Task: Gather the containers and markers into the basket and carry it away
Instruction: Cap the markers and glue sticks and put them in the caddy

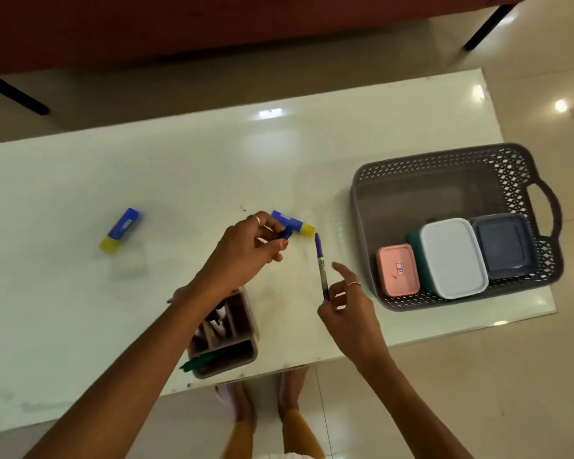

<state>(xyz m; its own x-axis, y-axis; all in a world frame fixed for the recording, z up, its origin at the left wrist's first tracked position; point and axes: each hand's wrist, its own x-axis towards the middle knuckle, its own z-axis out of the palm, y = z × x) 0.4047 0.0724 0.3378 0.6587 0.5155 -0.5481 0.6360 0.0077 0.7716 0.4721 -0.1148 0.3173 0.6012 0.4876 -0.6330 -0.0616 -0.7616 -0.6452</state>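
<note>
So, white table (80, 326) first, glossy, takes most of the view. On its right end sits the grey lattice basket (524, 173), already loaded along its near side: white-lidded teal container (453, 256) in the middle, grey container (502, 245) touching it on the right, small pink container (398, 270) on the left. Near table edge, a mauve divided organizer (242, 346) with pens in it, green marker (196, 363) poking out the low end, partly under the left forearm. Two blue-and-yellow glue sticks: one alone (120, 230) well off to the left, one (299, 225) just past the left fingers.

Left hand (246, 253) pinches what looks like a blue cap (287, 232), fingers curled on it. Right hand (348, 306) holds the blue marker (321, 263) by its lower end, index finger lifted off, tip pointing up toward the cap. Marker is uncapped, between organizer and basket, over the table.

Step looks like recapping. To do it well: line cap bore with the nib, steady the barrel, push till it seats, don't smear the tabletop. Then marker into the organizer, organizer into the basket's free far half. Glue sticks may be left out.
</note>
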